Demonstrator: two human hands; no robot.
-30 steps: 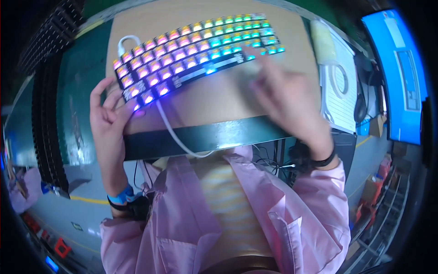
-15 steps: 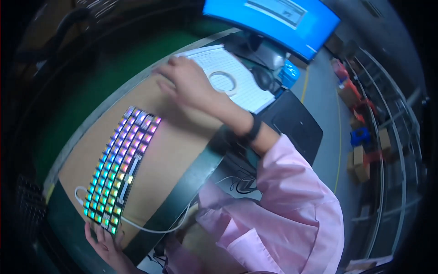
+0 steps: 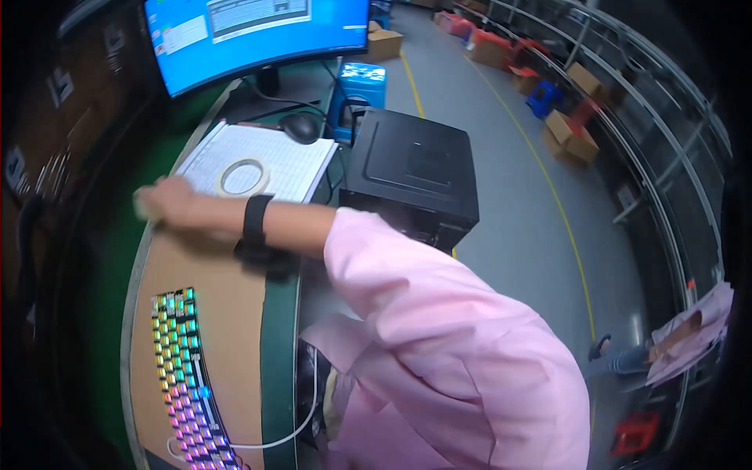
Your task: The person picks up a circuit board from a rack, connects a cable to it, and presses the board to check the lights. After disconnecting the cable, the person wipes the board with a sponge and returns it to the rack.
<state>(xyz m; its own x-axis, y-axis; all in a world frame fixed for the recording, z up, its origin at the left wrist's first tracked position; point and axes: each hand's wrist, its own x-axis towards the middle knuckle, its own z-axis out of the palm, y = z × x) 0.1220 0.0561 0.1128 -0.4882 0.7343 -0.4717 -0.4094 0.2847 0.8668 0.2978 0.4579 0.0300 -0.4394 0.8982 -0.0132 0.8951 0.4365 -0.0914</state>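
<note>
The lit keyboard (image 3: 186, 384) lies on the brown board (image 3: 235, 345) at the lower left, trailing a white cable (image 3: 274, 445); it looks light and stiff, its rows of small, exposed key tops probably easy to knock, so it is best gripped by its rim at the short ends, clear of the cable. Well beyond its far end, near the tape roll (image 3: 264, 176) on the papers (image 3: 294, 160), the right hand (image 3: 171, 202) looks loosely curled, too blurred to tell whether it holds anything; the left hand is out of sight.
</note>
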